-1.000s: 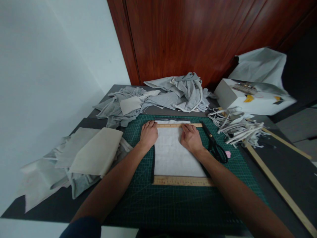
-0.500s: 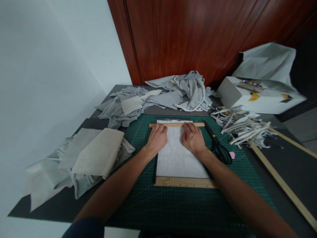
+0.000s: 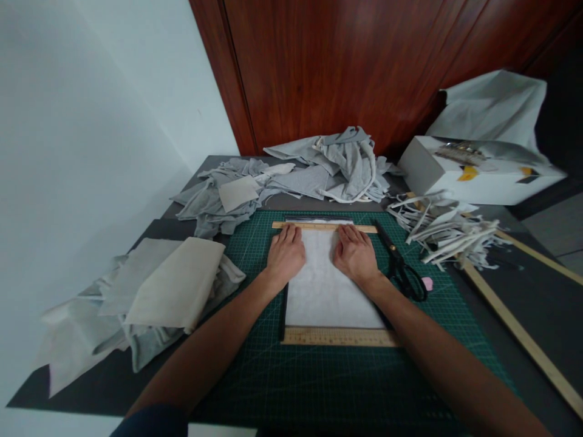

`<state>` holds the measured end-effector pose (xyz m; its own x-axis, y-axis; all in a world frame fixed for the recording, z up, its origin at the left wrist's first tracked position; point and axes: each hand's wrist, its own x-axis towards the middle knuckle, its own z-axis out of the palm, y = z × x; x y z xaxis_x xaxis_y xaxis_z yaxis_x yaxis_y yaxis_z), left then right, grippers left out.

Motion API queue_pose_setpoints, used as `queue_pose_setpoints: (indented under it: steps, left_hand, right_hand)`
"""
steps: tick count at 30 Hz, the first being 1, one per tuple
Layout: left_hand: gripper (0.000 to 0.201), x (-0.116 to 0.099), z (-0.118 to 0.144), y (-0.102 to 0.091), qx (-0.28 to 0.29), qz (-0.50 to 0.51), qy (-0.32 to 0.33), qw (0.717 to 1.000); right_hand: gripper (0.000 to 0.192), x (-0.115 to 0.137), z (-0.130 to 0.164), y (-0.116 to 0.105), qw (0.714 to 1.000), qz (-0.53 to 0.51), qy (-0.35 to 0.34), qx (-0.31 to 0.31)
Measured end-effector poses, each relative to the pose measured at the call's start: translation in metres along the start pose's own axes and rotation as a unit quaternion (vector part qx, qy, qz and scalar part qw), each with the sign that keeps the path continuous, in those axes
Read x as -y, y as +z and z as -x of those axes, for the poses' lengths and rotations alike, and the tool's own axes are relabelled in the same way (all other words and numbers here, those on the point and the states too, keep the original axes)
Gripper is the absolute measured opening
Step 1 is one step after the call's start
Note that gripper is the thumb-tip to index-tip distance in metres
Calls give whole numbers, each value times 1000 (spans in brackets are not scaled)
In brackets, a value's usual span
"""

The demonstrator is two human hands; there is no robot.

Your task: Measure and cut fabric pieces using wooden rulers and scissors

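A light grey-white cloth piece (image 3: 323,282) lies flat on the green cutting mat (image 3: 328,382). Across its far end runs a thin wooden ruler (image 3: 320,227). My left hand (image 3: 286,255) is closed with its fingertips on the ruler, near the cloth's left edge. On the right, my right hand (image 3: 355,252) grips the ruler too, fingers held together and resting partly on the cloth. A wider wooden ruler (image 3: 337,337) borders the near end of the cloth. Dark strips show along its sides. Black scissors (image 3: 405,278) lie to the right of my right hand.
Cream and grey cloth pieces (image 3: 177,282) are piled at left. Grey scraps (image 3: 346,164) lie along the back. At right are a heap of narrow strips (image 3: 455,233), long wooden sticks (image 3: 514,321), a white box (image 3: 483,179) and a small pink piece (image 3: 427,283).
My left hand has straightened slightly at the ruler and sits a little further left. My right hand stays put on it. The view has shifted slightly.
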<state>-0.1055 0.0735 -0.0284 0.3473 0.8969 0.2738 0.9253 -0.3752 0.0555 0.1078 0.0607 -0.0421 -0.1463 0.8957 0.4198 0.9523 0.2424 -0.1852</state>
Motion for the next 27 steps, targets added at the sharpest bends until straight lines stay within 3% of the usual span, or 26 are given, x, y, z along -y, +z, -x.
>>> queue_pose_setpoints:
  steps: [15, 27]
  left_hand:
    - [51, 2, -3, -2, -1, -2, -11, 1000]
    - [56, 1, -5, -3, 44, -8, -12, 999]
  right_hand:
    - [56, 3, -3, 0, 999, 17, 25, 41]
    - [57, 4, -3, -1, 997, 34, 35, 62]
